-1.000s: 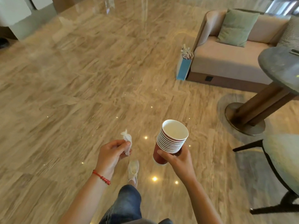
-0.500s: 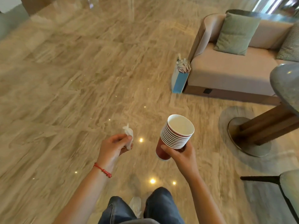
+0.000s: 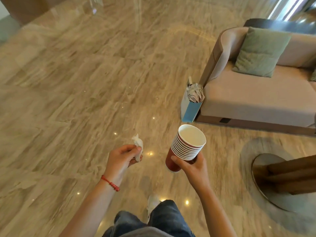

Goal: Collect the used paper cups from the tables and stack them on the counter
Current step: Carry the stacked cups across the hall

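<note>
Walking across the glossy beige marble floor (image 3: 71,93), we are carrying the nested stack of red paper cups with white rims (image 3: 185,147) at about five o'clock in the view. Since a second ago the beige sofa with its green cushion (image 3: 256,93) and the blue paper bag (image 3: 190,106) are sliding nearer, and the round table base (image 3: 266,182) is dropping toward four o'clock, so we are judging this as transit, cups collected, counter not in sight. Our right hand (image 3: 191,166) is wrapping the lower cups; our left hand (image 3: 122,156) is pinching a crumpled white tissue (image 3: 137,144). The stack's long axis is tilting, mouth pointing up toward one o'clock.
</note>
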A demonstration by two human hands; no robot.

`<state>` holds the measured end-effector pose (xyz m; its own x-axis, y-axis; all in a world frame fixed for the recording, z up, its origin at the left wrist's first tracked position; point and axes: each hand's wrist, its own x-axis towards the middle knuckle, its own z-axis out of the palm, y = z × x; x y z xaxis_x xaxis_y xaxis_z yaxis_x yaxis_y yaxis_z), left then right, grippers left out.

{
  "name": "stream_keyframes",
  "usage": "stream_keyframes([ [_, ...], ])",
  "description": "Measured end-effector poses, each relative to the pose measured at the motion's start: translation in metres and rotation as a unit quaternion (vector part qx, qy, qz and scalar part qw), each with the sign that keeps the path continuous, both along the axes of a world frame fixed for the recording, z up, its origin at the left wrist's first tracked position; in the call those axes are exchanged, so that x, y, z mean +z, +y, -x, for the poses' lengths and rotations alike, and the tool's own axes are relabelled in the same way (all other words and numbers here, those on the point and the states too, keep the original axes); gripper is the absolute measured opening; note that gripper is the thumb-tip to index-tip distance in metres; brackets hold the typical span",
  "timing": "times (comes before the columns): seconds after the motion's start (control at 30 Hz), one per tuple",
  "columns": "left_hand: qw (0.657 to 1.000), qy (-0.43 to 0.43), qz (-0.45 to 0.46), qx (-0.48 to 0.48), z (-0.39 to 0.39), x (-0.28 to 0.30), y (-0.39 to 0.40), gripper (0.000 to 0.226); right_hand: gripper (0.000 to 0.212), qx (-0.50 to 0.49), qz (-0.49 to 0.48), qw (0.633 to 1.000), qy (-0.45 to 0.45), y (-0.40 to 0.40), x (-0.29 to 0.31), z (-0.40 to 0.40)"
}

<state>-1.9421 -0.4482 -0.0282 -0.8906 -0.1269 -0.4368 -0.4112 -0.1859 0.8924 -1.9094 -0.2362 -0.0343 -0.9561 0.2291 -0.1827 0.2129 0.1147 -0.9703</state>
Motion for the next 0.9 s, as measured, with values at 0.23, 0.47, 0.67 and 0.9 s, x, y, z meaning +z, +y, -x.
stream_keyframes([
  [0.23, 1.000, -0.003, -0.008, 0.025, 0.146, 0.008, 0.015, 0.003, 0.059, 0.020, 0.000, 1.000, 0.012, 0.014, 0.010, 0.157],
  [0.47, 1.000, -0.009, -0.011, 0.021, 0.328, -0.001, 0.022, 0.003, 0.060, 0.011, 0.000, 1.000, 0.014, 0.019, 0.002, 0.333],
  [0.67, 1.000, -0.007, -0.004, -0.012, 0.500, 0.019, 0.030, 0.003, 0.058, -0.008, -0.008, 1.000, 0.013, 0.027, 0.019, 0.491],
  [0.9, 1.000, -0.015, 0.000, -0.023, 0.661, 0.027, 0.058, 0.005, 0.062, -0.022, -0.013, 0.999, 0.022, 0.055, 0.027, 0.638],
])
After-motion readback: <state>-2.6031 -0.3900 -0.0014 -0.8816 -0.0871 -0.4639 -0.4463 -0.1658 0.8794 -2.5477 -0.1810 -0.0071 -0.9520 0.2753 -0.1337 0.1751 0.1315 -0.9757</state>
